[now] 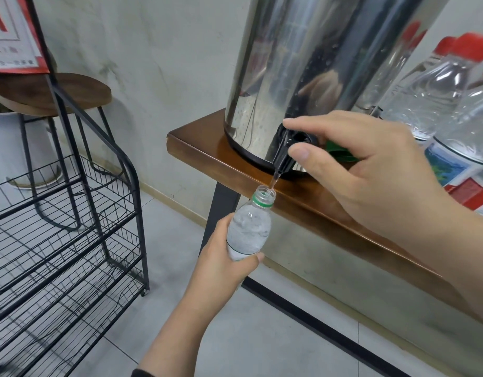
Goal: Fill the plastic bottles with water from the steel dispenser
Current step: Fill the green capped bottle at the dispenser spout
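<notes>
A tall steel dispenser (302,63) stands on the wooden table (207,156) near its left end. Its black tap (288,151) juts over the table edge. My right hand (351,164) pinches the tap's lever between forefinger and thumb. A thin stream of water (274,182) runs from the spout into an uncapped clear plastic bottle (249,227) with a green neck ring. My left hand (221,265) grips this bottle round its lower body, holding it tilted under the spout, below table height. The bottle looks nearly full. A green cap (339,153) lies on the table behind my right hand.
Clear bottles with red caps (438,91) stand on the table to the right of the dispenser. A black wire shelf rack (71,227) stands on the tiled floor at the left, with a wooden stool (58,91) and a white pot (6,148) behind it.
</notes>
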Available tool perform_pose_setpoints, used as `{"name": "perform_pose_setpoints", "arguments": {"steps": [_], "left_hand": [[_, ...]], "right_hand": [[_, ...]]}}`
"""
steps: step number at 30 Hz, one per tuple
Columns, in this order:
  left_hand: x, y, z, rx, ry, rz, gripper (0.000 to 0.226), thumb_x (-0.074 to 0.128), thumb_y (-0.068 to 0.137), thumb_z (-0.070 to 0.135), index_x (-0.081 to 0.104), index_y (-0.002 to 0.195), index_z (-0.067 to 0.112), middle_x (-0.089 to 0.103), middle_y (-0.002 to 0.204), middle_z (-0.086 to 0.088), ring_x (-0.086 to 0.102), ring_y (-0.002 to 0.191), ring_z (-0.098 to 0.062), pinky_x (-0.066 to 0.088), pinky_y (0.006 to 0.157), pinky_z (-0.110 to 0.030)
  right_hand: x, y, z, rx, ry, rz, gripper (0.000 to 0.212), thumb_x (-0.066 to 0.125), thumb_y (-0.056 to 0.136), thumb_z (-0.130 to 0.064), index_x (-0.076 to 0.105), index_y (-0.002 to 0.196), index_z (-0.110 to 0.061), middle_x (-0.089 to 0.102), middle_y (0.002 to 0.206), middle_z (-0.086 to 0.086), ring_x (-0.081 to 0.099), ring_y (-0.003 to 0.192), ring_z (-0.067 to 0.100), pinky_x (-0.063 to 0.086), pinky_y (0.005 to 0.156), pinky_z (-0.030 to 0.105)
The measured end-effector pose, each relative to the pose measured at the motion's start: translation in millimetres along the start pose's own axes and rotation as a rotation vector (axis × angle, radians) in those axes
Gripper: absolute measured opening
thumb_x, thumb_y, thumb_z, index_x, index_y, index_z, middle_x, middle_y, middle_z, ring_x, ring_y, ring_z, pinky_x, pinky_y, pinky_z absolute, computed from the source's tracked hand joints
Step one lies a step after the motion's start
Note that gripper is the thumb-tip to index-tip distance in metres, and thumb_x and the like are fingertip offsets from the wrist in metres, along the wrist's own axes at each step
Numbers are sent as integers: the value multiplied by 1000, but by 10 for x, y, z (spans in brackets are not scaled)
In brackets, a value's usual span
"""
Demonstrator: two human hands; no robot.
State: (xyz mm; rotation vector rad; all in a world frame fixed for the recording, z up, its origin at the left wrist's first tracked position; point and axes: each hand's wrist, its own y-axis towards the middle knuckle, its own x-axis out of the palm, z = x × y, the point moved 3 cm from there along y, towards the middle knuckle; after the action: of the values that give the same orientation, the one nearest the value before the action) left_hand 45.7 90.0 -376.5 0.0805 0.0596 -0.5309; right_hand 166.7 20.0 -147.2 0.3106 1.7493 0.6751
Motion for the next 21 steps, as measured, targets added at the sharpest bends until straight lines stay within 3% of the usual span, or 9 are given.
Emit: {"name": "perform_pose_setpoints", "arguments": {"steps": [4, 9, 14, 21], "left_hand": [[2, 1, -7, 0, 1, -4, 67, 83, 82, 22, 48, 133, 47, 66, 120, 22, 63, 111, 1, 49, 82, -5], [-3, 6, -3, -2, 8, 2, 67, 84, 82, 22, 48, 133, 46, 66, 120, 21, 63, 110, 1, 48, 80, -4], [-6, 5, 10, 0, 9, 7, 66, 83, 82, 22, 49, 132, 46, 67, 118, 22, 63, 108, 5, 47, 78, -3], [-4, 9, -5, 5, 19, 1, 64, 83, 82, 24, 48, 129, 50, 67, 117, 25, 63, 108, 3, 47, 80, -6]], "right_hand": [[-15, 9, -3, -14, -29, -37, 47, 61, 95, -51, 68, 130, -21, 56, 99, -29, 55, 94, -11, 39, 88, 8], [-4, 16, 3, -36, -86, -38, 41, 63, 97, -42, 68, 129, -17, 64, 99, -10, 58, 91, 3, 43, 88, 12], [3, 16, -2, -45, -95, -17, 37, 64, 98, -38, 69, 127, -16, 66, 101, -9, 60, 94, 4, 48, 89, 19], [47, -16, 19, -35, -102, 26, 35, 65, 99, -34, 69, 128, -14, 55, 95, -17, 52, 89, -8, 40, 85, 14]]}}
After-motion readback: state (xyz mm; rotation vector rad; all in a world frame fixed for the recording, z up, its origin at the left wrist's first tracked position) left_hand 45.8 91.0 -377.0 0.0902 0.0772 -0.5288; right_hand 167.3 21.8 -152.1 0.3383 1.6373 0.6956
